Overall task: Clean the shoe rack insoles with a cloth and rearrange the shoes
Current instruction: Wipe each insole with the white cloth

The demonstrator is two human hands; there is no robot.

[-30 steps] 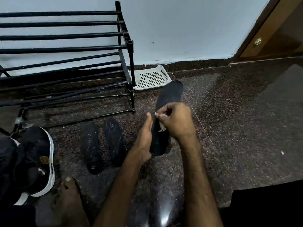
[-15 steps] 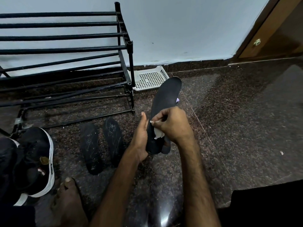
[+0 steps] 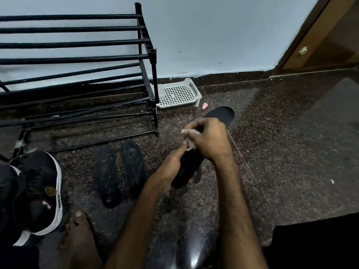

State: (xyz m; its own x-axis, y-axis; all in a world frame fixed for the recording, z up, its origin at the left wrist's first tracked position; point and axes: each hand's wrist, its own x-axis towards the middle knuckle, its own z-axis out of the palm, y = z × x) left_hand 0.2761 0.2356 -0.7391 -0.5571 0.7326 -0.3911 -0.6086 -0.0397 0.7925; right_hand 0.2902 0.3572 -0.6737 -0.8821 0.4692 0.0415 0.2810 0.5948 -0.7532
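The light is dim and even. The pale wall [image 3: 213, 35] is the brightest area, while the polished floor [image 3: 281, 152] throws back a small white glare spot at the bottom middle and a soft grey sheen at the far right. The shoe [image 3: 38, 191] at lower left and the insole [image 3: 221, 115] gripped by the left hand [image 3: 171, 171] sink into near-solid black with little detail. The right hand [image 3: 209, 140] and the cloth [image 3: 190, 144] it pinches are smeared by motion blur, and the wide lens bows the rack [image 3: 77, 59] bars and tilts the door [image 3: 330, 45] at the edges.
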